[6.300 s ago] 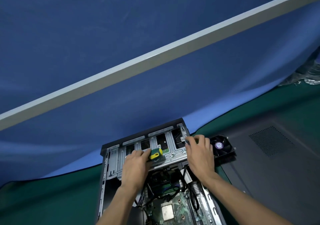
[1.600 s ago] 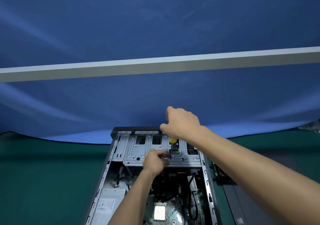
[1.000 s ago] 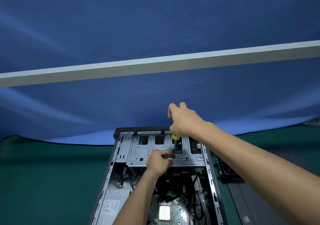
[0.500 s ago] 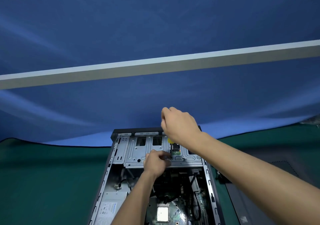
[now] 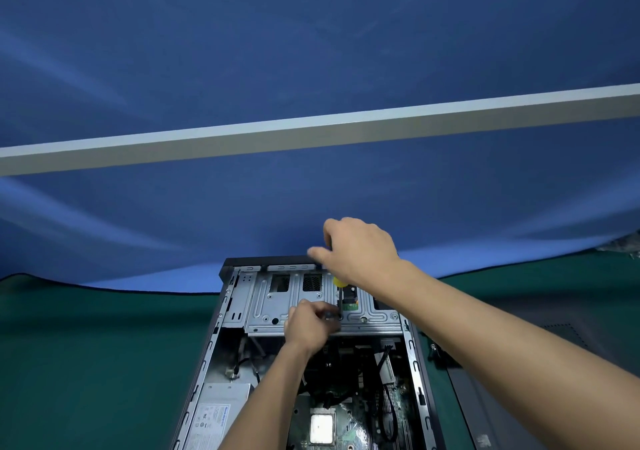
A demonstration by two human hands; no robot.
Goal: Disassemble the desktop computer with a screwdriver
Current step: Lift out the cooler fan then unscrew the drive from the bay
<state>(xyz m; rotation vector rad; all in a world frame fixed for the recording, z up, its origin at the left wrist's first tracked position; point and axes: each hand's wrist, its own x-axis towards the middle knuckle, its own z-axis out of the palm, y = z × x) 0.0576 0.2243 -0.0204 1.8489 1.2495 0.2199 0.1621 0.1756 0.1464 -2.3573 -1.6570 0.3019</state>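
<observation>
Fingers grip upright screwdriver, tip seemingly on ribbed steel bracket.

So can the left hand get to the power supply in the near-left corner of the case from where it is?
Probably yes. The left hand is at the drive cage, steadying the screwdriver; the power supply lies uncovered below its forearm.

- Looks like a repair bench or a small recording setup, not somebody's home desk.
- The whole table is covered with a dark green mat, the kind you see on electronics work surfaces.
- A big blue cloth hangs behind it as a backdrop, with a pale grey bar running across it.
- An opened desktop computer lies flat on the mat, its removed side panel just beside it.
</observation>
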